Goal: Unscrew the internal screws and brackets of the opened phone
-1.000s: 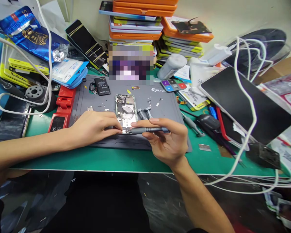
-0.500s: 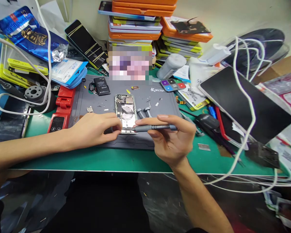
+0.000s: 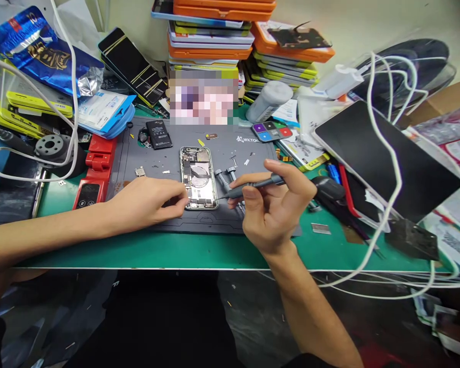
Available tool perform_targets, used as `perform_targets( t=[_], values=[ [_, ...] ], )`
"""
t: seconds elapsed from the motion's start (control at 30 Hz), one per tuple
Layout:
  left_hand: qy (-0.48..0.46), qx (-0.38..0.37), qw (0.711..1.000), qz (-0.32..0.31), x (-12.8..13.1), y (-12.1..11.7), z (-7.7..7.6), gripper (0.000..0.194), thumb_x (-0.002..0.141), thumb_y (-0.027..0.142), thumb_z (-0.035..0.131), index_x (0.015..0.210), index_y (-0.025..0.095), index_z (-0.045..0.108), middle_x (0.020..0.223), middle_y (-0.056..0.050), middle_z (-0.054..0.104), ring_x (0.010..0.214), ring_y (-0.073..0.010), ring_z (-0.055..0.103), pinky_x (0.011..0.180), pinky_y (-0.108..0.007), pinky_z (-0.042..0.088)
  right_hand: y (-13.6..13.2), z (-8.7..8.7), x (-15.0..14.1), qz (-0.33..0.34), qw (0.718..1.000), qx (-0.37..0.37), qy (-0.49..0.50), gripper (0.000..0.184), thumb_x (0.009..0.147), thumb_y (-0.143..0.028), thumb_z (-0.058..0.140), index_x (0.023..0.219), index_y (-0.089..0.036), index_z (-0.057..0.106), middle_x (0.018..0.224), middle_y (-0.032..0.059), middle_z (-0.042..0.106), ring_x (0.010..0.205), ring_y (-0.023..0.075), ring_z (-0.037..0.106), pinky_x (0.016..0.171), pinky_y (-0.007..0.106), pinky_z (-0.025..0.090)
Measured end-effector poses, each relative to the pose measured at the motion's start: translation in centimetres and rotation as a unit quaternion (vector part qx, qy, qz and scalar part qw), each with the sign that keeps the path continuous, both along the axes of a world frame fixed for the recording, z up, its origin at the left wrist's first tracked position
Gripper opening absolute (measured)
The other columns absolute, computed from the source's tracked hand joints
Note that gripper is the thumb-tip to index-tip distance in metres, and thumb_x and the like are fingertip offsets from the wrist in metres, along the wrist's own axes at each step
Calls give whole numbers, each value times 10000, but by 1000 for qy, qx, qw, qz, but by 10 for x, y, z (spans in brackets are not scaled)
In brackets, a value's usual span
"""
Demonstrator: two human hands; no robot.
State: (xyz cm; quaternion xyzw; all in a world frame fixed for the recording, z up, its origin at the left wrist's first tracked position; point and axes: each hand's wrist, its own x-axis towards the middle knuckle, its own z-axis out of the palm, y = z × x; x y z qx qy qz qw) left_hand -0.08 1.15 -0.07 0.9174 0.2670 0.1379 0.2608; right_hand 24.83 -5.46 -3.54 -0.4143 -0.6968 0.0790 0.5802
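An opened phone (image 3: 199,189) lies on the grey work mat (image 3: 145,133), its circuit boards and round coil exposed. My left hand (image 3: 157,199) rests at the phone's lower left edge, fingers curled and pinched together; what they hold, if anything, is hidden. My right hand (image 3: 276,209) grips a grey screwdriver (image 3: 245,190) between thumb and fingers, its thin tip pointing left at the phone's lower right edge. Beside the phone lie more grey screwdrivers (image 3: 223,179), partly behind my right fingers. A black battery (image 3: 159,135) sits at the mat's upper left.
Small screws and metal bits lie around the phone. At the left stand a red clamp-like device (image 3: 95,174) and a stack of packets. Boxes (image 3: 210,38) are piled at the back. On the right are a dark tablet-like panel (image 3: 391,163), a black mouse-shaped object (image 3: 327,189) and looping white cables.
My right hand has drawn the screwdriver back to the right and tilted its rear end up. My left fingers have shifted slightly left off the phone's lower part, which is more exposed.
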Motion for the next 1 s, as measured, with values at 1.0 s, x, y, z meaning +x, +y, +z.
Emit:
perform_targets(
  t=[1.0],
  values=[
    [-20, 41, 999, 6, 0, 1, 3, 202, 1064, 329, 537, 1059, 209, 699, 1003, -1, 742, 868, -134, 686, 712, -240, 442, -4, 0, 5, 23, 996, -57, -70, 439, 1015, -170, 544, 1423, -307, 456, 993, 13, 694, 621, 91, 610, 538, 217, 576]
  ],
)
